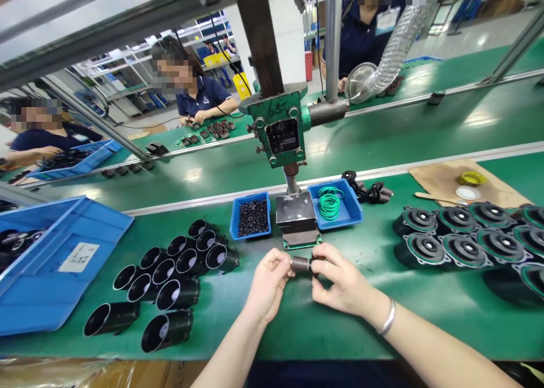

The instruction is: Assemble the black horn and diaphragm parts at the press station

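A dark cylindrical part (pixel 301 264) is held level between my two hands, just in front of the press base. My left hand (pixel 268 280) pinches its left end with thumb and fingertips. On the other side my right hand (pixel 340 277), with a silver bracelet at the wrist, has its fingers round the black right end. The press (pixel 283 127) stands behind, over its metal block (pixel 295 209). Left of the block is a blue tray (pixel 233 224) of small black rings. To the right, another blue tray (pixel 351 215) has green rings (pixel 329 204) in it.
Several black cups (pixel 170 294) lie at the left beside a large blue bin (pixel 55 274). Several black housings (pixel 463 246) stand at the right, near brown paper (pixel 501 184). Small dark parts (pixel 376 192) lie behind. People (pixel 206 96) sit across the bench.
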`<state>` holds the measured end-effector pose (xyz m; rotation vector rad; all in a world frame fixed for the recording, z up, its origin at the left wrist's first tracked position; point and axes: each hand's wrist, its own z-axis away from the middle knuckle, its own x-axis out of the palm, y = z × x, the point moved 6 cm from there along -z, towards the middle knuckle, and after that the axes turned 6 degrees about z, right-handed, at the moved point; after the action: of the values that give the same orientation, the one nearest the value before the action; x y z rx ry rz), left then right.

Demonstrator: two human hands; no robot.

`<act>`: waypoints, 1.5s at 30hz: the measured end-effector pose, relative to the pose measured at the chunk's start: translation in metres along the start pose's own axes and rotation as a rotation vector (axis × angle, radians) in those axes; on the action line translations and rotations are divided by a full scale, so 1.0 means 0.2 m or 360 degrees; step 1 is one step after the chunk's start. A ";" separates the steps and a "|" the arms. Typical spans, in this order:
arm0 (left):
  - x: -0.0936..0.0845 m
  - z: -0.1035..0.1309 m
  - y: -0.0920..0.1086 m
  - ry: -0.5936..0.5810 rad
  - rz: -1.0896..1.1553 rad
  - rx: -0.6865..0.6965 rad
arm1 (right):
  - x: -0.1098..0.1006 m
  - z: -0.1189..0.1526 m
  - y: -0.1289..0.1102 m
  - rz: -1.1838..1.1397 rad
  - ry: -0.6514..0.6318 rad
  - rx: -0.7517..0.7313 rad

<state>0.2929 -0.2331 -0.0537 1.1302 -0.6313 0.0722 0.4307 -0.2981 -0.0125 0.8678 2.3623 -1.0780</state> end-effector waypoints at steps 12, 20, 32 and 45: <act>0.00 0.02 0.00 0.0067 0.0040 -0.0011 | -0.02 -0.01 0.00 -0.0126 -0.0003 -0.0032; 0.06 0.08 -0.01 -0.0158 -0.0051 0.0283 | 0.11 0.04 0.16 -0.1323 0.0044 0.0822; -0.44 0.23 0.45 0.1086 -0.2590 0.1383 | 0.13 0.10 0.22 -0.1554 -0.0033 0.0925; -0.20 0.22 0.30 0.0023 -0.2577 0.0827 | 0.15 0.08 0.26 -0.1546 0.0002 0.1051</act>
<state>0.2192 -0.2341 -0.0136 1.8464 0.4876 -1.1901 0.4461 -0.2734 -0.0670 -0.2236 2.4501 -2.2826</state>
